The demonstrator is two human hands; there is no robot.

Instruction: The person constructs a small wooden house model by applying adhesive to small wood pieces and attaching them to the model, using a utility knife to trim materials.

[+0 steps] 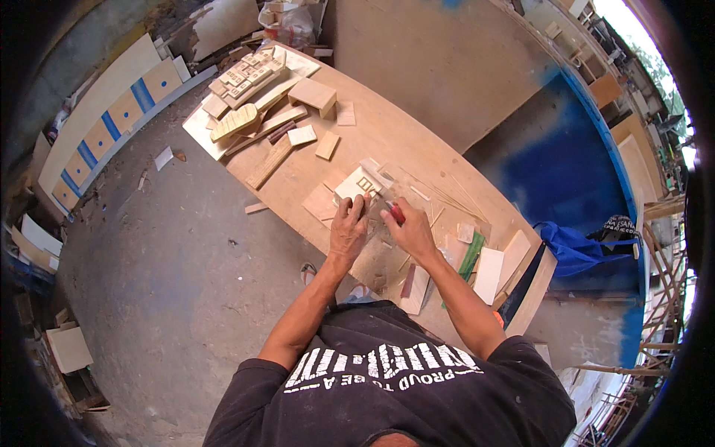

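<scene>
A pale wooden panel [353,184] with small brown window-like frames on it lies near the middle of the table. My left hand [349,229] is at its near edge, fingers bent and pressed together on it. In my closed right hand [411,234] is a red-handled tool [397,214], its thin tip pointing at the panel's right side; the tip is too small to tell its kind. Under the left part of the panel lies a flat light board [321,203]. Thin wooden strips [449,200] are scattered just beyond my right hand.
A wooden house-like model [246,77] stands at the table's far left, near a hollow wooden box [313,95], a wooden paddle shape [234,121] and loose blocks. At right lie a green strip [471,255] and a white block [488,275]. A blue bag [572,247] hangs beyond the table's right end.
</scene>
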